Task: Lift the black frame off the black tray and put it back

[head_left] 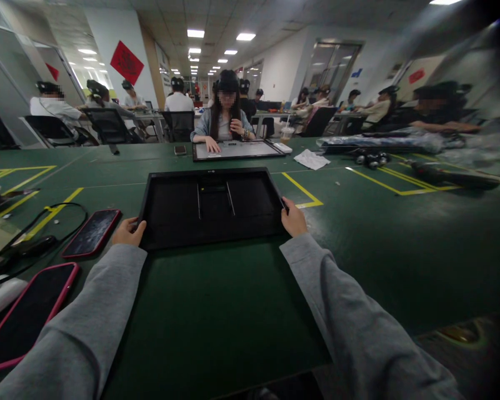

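A shallow black rectangular housing [170, 208] with raised edges lies in front of me on the green table. Two thin silvery strips and a recessed part show near its middle. My left hand [128, 232] grips its left edge, with the thumb along the rim. At the opposite edge my right hand [294, 218] is closed around the rim, thumb on top. The undersides of the fingers on both hands are hidden by the housing or turned away.
Two red-edged phones [92, 233] and black cables [33, 250] lie at left. Across the green table [225, 311], a person [223, 119] sits behind a grey panel [241, 150]. A tissue [311, 159], small black round parts [373, 159] and plastic-wrapped items [383, 143] lie back right.
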A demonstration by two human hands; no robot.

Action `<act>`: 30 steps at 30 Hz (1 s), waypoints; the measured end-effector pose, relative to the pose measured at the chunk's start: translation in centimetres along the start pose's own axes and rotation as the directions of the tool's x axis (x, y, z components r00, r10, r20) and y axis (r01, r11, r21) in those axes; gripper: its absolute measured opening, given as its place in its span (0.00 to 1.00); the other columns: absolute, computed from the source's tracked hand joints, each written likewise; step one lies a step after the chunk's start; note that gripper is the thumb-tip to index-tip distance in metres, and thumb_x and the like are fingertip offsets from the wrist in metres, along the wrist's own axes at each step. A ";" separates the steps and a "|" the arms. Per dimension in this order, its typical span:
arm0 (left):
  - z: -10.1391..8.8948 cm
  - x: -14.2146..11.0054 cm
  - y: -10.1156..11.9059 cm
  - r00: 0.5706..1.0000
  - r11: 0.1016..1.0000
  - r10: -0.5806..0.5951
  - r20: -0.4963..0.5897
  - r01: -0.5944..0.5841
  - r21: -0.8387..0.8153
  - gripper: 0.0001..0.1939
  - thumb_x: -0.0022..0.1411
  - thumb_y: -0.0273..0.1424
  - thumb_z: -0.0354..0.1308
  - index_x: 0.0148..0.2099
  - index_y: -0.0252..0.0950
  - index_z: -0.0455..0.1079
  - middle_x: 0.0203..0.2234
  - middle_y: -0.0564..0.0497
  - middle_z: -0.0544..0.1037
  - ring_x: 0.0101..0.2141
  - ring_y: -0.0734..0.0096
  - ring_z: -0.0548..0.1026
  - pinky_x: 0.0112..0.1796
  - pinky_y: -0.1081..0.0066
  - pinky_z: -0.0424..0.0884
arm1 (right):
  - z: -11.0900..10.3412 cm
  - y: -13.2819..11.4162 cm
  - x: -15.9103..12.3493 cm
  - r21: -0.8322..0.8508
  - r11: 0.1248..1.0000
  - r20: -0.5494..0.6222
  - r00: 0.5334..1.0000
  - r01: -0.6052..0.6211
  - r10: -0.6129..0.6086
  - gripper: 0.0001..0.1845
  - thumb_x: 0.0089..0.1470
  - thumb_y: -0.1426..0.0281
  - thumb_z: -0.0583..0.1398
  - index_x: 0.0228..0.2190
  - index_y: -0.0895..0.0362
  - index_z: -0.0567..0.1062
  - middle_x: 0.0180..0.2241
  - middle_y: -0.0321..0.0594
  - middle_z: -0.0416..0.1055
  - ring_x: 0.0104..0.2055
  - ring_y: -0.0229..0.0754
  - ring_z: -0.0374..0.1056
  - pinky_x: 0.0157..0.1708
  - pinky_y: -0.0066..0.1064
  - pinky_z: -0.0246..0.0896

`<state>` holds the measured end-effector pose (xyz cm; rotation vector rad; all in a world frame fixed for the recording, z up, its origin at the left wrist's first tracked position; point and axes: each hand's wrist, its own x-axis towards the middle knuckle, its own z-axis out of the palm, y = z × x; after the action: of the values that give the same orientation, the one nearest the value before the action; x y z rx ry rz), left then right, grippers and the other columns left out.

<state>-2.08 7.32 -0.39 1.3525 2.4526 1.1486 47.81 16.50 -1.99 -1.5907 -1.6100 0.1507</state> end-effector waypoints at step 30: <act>-0.9 -0.8 0.8 0.890 0.912 0.395 -0.227 -0.409 -0.020 0.22 0.61 0.39 0.52 0.53 0.35 0.71 0.54 0.42 0.72 0.55 0.60 0.69 0.57 0.62 0.61 | -0.8 0.0 -0.4 0.063 0.996 -0.039 0.998 0.060 -0.058 0.30 0.57 0.70 0.50 0.62 0.56 0.61 0.60 0.46 0.65 0.60 0.52 0.62 0.60 0.52 0.56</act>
<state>-1.46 6.42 0.54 1.8671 2.3027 1.5275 48.24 15.80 -1.63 -1.4874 -1.6058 0.1389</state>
